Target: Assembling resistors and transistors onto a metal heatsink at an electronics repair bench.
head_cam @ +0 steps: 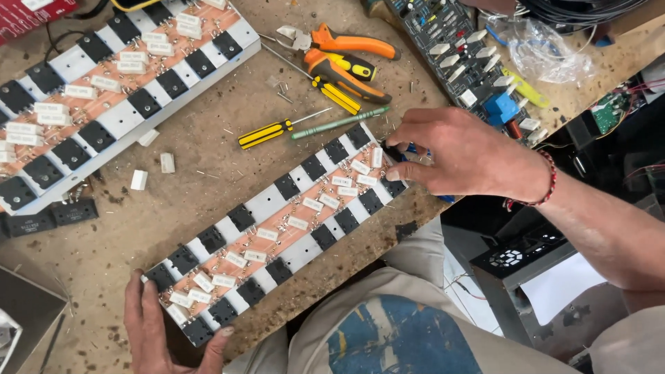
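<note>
- Head view: a worn, dusty brown bench (208,152) carries a long circuit strip (277,232) lying diagonally near its front edge.
- Left hand (163,332) lies open, fingers spread against the strip's near end.
- Right hand (457,152) pinches a small blue tool (410,148) at the far end.
- Screwdrivers (277,129), orange pliers (346,55) and a second strip (104,90) lie behind.

Left hand (156,325) splayed flat; right hand (457,154) fingers pinched.
</note>
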